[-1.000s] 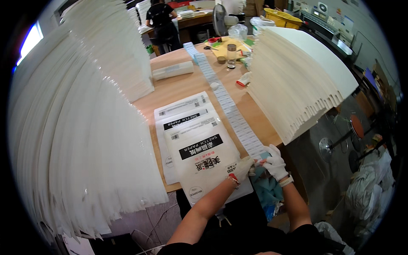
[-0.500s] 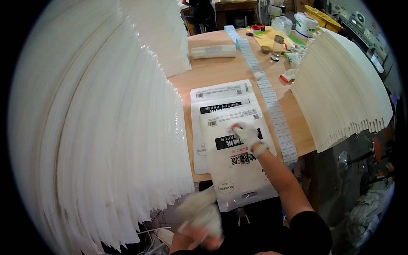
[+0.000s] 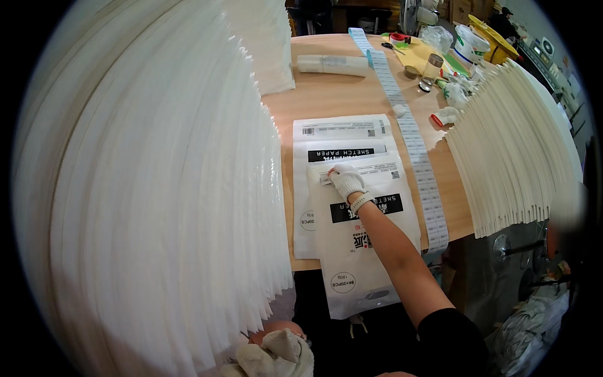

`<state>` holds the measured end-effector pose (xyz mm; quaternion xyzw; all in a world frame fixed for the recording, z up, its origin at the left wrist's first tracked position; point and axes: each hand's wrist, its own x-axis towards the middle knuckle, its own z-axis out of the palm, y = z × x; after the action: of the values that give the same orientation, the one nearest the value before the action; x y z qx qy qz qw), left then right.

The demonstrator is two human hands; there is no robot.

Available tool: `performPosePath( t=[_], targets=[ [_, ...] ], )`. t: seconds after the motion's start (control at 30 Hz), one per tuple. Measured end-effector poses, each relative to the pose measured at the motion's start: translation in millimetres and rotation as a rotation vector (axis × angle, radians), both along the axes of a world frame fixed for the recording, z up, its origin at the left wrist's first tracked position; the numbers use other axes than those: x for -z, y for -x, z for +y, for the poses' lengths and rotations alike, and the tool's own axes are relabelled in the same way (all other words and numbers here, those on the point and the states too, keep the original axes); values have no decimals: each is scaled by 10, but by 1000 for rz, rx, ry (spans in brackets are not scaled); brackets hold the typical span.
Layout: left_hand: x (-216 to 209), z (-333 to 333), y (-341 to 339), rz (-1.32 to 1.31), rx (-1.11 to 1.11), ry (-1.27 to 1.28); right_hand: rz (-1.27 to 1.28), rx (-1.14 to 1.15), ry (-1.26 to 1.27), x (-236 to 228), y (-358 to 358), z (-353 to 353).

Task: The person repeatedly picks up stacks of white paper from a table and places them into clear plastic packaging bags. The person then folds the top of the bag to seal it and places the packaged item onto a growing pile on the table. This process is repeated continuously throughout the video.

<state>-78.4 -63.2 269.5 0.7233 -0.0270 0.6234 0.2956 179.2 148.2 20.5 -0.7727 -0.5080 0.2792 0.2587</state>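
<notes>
My right hand (image 3: 347, 181), in a white glove with bare fingertips, rests on the top end of a white printed paper pack (image 3: 352, 251). Its fingers are curled together over the barcode corner; anything held there is too small to make out. The pack overhangs the near table edge and partly covers a second white pack (image 3: 304, 188). A handle slot shows at its near end. At the lower edge, below the tall paper stack, is my left hand (image 3: 270, 357), a bunched off-white glove whose fingers I cannot make out.
A huge white stack (image 3: 169, 188) fills the left, and another stack (image 3: 509, 151) stands at the right edge. A label strip (image 3: 418, 151) runs along the table (image 3: 339, 100). Farther back are a clear roll (image 3: 333, 65), a glass jar (image 3: 431, 72), scissors (image 3: 389, 46) and a white bucket (image 3: 471, 44).
My right hand has moved from the black printed band to the barcode corner of the upper pack. The left hand has dropped lower and left, away from the pack. The view has shifted slightly.
</notes>
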Motion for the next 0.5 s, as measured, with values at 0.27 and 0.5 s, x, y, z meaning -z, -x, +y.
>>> performPosePath(
  t=[0.27, 0.5],
  targets=[
    [59, 74, 16, -23, 2, 0, -94, -8, -79, -63, 38, -8],
    [403, 28, -57, -5, -27, 64, -133, -34, -35, -54, 99, -24]
  ],
)
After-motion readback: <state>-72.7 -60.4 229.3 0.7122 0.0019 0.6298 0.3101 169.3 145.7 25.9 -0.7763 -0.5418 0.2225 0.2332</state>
